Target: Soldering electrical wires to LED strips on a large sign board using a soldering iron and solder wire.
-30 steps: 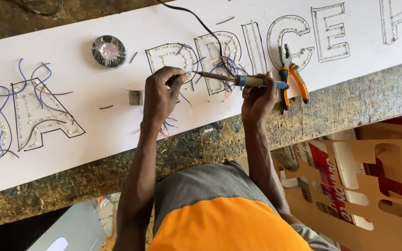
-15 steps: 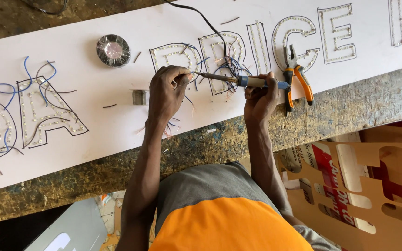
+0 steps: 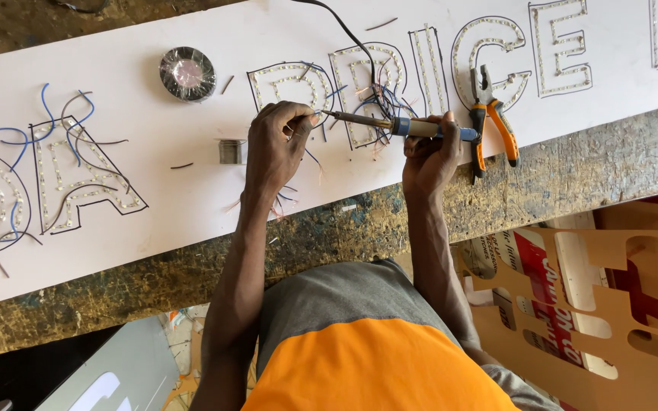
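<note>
Your bench (image 3: 588, 171) is rough, paint-flecked wood. On it lies the white board (image 3: 154, 194), slanting from eight o'clock to two o'clock. On the board: tape (image 3: 187, 74) at eleven o'clock, pliers (image 3: 491, 122) at two.

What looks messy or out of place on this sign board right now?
Loose blue and dark wires sprawl over the outlined letters at the left of the white board, and cut wire scraps lie below the left hand. The right hand holds a soldering iron. Nothing looks damaged.
</note>
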